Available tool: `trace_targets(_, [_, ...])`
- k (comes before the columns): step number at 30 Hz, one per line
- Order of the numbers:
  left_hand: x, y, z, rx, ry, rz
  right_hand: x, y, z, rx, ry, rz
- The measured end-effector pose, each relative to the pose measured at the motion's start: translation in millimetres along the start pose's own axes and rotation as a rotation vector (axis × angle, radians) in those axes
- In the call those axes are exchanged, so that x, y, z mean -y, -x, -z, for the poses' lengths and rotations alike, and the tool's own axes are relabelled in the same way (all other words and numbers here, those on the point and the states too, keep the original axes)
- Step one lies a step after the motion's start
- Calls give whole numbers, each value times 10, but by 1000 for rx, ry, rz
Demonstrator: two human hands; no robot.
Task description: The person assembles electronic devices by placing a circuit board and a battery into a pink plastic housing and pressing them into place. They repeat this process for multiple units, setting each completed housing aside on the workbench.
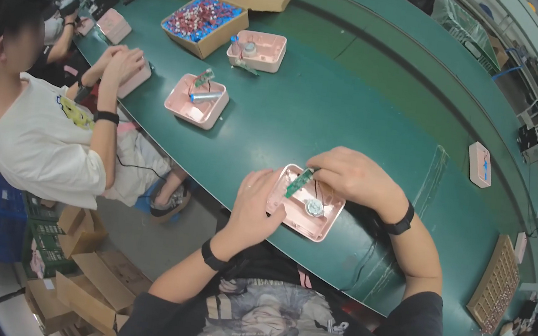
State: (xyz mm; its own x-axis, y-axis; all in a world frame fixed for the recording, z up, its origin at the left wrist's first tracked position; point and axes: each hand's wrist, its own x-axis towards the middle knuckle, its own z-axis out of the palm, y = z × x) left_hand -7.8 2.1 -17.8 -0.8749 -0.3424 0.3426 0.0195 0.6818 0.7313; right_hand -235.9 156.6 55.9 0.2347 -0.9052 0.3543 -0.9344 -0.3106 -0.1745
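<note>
In front of me on the green table lies a pink plastic case [320, 236], its hollow side up. My left hand [256, 208] is closed around its left wall, thumb toward the near edge. With bent fingers, my right hand [355, 175] pinches the upper end of a narrow green circuit board [299, 182], which is tilted over the case's far left part. Inside the case sits a small round whitish part [314, 207] with a dark wire running up from it. The right fingertips partly cover the wires near the board.
Farther left stand a pink case with a blue cylinder [196, 117], another pink case [269, 66] and a cardboard box of red and blue parts [196, 46]. A co-worker [61, 136] sits at left. At right are a pink case [472, 165] and a compartment tray [494, 276].
</note>
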Motion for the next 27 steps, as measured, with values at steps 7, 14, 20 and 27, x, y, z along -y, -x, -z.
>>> trace_targets(7, [-45, -46, 20, 32, -15, 16, -84, 29, 12, -196, 87, 8])
trace_targets(14, [69, -94, 6, 80, 68, 50, 52, -41, 9, 35, -278, -144])
trace_targets(20, [43, -94, 43, 94, 164, 71, 190, -82, 29, 109, -283, -189])
trace_targets(27, [58, -116, 33, 83, 159, 1, 329, -108, 7, 261, -124, -293])
